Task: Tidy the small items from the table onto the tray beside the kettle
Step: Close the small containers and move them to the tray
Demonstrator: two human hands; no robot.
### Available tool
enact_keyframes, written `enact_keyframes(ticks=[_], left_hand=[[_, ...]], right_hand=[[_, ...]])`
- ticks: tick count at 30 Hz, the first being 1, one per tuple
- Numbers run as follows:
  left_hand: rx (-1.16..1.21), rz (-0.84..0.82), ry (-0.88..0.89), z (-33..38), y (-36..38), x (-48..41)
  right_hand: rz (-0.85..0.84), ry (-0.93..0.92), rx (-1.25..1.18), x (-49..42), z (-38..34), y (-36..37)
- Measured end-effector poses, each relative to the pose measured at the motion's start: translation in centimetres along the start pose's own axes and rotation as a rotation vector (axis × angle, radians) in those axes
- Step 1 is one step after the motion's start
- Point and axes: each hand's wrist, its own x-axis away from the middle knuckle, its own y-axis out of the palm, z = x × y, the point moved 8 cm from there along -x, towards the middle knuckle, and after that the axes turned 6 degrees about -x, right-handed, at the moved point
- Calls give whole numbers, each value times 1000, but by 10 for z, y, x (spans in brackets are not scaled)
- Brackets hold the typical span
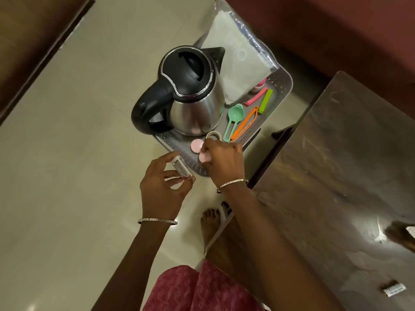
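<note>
Right hand [221, 159] pinches a pink disc [204, 157] over the tray [195, 168] edge; left hand [165, 187] grips what looks like a small box [181, 169].

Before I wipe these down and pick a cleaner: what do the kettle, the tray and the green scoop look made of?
Kettle: polished steel body, mirror reflections; lid and handle look like black plastic. Tray: dull grey with perforated edges, plastic or matte metal, hard to tell. Green scoop: pastel moulded plastic, smooth and slightly glossy.

Kettle [190, 90] blocks tray [283, 90] left; near corner free.
</note>
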Motion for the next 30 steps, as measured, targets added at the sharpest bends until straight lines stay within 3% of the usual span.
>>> enact_keyframes(ticks=[5,10,15,20,25,30], left_hand=[[18,-16,-7,-2,0,-4],[-29,-40,48,4,5,-9],[-130,-145,172,19,27,-22],[-533,-375,425,51,74,-47],[-709,-467,633,60,121,-57],[-765,-476,692,57,138,-63]], right_hand=[[-25,-7,103,-1,-1,11],[-56,-4,37,-4,0,10],[262,98,-203,14,26,-40],[527,253,-328,48,70,-76],[546,320,-400,66,95,-71],[549,320,-423,74,99,-70]])
